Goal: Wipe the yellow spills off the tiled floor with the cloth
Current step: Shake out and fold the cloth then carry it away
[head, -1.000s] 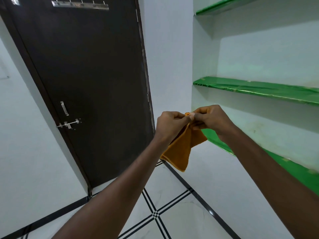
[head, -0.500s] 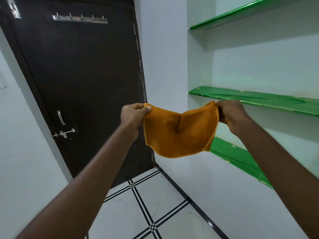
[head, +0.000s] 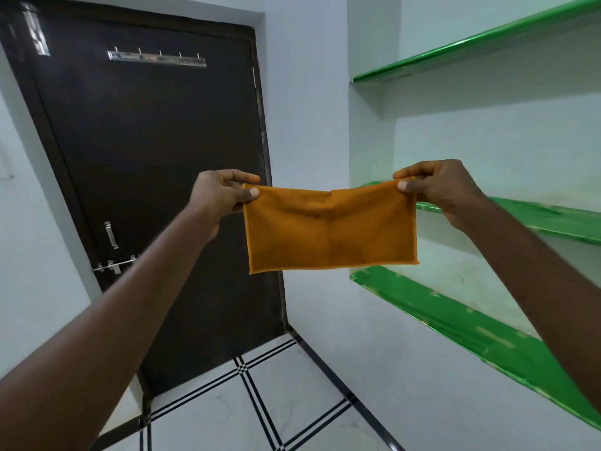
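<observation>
An orange cloth (head: 330, 229) hangs stretched flat in the air at chest height, folded double with a crease down its middle. My left hand (head: 222, 195) pinches its upper left corner. My right hand (head: 437, 187) pinches its upper right corner. Below lies the white tiled floor (head: 211, 408) with black double lines. No yellow spill shows on the part of the floor in view.
A dark brown shut door (head: 146, 190) with a bolt and a hook rail stands ahead on the left. Green shelves (head: 455, 317) are set in a white wall niche on the right. A dark skirting runs along the wall base.
My hands were together on a bunched cloth. They have moved apart and pulled it out flat and taut between them. The view has tilted slightly upward.
</observation>
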